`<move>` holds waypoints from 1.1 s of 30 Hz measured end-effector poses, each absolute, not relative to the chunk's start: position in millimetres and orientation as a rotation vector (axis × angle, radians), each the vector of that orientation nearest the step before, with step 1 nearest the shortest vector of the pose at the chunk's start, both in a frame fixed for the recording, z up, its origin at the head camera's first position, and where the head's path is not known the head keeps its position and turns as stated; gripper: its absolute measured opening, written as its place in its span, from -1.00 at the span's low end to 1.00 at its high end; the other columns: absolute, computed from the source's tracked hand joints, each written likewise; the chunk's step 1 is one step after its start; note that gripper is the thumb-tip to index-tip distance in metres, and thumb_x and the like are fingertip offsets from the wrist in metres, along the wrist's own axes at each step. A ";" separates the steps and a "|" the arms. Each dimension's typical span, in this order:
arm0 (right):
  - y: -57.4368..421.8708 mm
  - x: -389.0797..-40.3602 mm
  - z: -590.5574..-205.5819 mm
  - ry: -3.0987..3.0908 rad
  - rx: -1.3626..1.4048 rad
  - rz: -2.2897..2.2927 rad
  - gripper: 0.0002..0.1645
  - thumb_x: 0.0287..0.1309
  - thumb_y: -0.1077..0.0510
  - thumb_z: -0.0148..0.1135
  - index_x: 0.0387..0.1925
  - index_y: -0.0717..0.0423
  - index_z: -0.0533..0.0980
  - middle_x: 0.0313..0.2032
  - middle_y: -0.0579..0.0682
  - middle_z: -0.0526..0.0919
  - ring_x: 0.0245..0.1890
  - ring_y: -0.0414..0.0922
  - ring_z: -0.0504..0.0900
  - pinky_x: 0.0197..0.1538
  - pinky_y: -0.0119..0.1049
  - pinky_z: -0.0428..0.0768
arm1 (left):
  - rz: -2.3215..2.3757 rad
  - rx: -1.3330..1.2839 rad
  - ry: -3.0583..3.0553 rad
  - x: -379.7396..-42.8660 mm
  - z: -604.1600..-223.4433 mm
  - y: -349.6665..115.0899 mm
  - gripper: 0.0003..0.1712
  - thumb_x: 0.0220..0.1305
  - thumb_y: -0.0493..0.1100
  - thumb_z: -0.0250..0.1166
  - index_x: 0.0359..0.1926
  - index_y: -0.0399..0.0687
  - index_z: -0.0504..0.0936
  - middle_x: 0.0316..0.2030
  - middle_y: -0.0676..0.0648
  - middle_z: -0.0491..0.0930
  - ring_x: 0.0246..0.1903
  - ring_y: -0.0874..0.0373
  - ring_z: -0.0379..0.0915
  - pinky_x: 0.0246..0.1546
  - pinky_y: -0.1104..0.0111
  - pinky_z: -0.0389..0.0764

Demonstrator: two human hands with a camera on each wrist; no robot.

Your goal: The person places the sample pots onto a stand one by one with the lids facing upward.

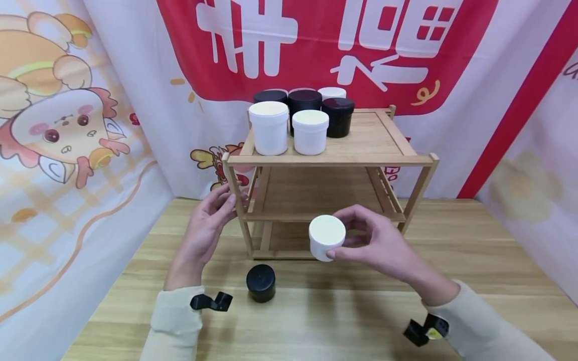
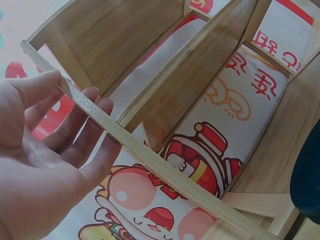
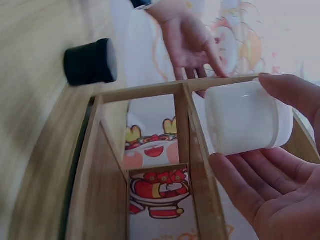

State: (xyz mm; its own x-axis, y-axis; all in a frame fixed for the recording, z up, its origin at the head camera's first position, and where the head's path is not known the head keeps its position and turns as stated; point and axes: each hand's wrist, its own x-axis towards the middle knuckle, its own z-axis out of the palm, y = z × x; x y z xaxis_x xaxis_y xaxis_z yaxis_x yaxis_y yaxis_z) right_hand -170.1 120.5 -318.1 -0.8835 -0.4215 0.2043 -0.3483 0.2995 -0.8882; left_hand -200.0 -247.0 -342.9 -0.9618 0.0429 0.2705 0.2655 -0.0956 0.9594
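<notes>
My right hand (image 1: 379, 245) holds a small white lidded jar (image 1: 326, 238) between thumb and fingers, in front of the lower part of a wooden shelf rack (image 1: 289, 160). In the right wrist view the white jar (image 3: 245, 117) lies sideways across the picture, above the curled fingers (image 3: 250, 175). At the rack's front left post (image 2: 90, 107), the left hand (image 1: 209, 223) has its thumb on one side and its fingers behind. A black lidded jar (image 1: 261, 283) stands on the table, close to the left wrist.
On the rack's top board, toward the left, stand two white jars in front, a larger one (image 1: 269, 129) and a smaller one (image 1: 310, 133). Black jars (image 1: 337, 118) and another white jar (image 1: 331, 93) are behind them. Printed cloth (image 1: 135, 45) hangs behind the wooden table (image 1: 487, 250).
</notes>
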 end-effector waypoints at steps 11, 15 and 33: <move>131.7 -158.4 -274.9 2.522 -0.708 -1.546 -0.27 0.08 0.04 0.72 0.23 0.01 0.54 0.12 0.05 0.72 0.06 0.04 0.75 0.06 -0.27 0.80 | -2.176 -0.346 -2.022 -200.6 -341.4 -248.0 -0.57 0.67 -0.07 0.18 0.44 0.04 0.53 0.14 0.05 0.71 0.27 0.04 0.64 0.27 0.34 0.64; 136.0 -155.8 -264.1 2.486 -0.713 -1.555 -0.27 0.09 0.07 0.71 0.25 0.03 0.53 0.11 0.07 0.72 0.06 0.06 0.75 0.06 -0.28 0.80 | -2.177 -0.346 -2.018 -200.4 -341.6 -247.8 -0.57 0.67 -0.08 0.18 0.44 0.04 0.54 0.14 0.05 0.70 0.26 0.04 0.64 0.26 0.34 0.64; 153.8 -166.4 -226.6 2.591 -0.670 -1.494 -0.26 0.15 0.02 0.67 0.31 -0.08 0.51 0.14 0.00 0.74 0.04 0.01 0.76 0.01 -0.26 0.80 | -2.190 -0.333 -2.012 -200.2 -342.2 -247.7 -0.61 0.67 -0.08 0.18 0.40 0.09 0.56 0.14 0.06 0.70 0.21 0.14 0.64 0.26 0.34 0.64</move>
State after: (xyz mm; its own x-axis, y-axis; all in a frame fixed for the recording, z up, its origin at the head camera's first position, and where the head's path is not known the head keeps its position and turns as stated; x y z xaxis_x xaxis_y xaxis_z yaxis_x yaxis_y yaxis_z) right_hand -166.4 153.8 -226.6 -0.9016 -0.4065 0.1480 -0.3318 0.4301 -0.8396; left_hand -200.2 -247.7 -342.2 -0.9643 0.0405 0.2618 0.2575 -0.0900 0.9621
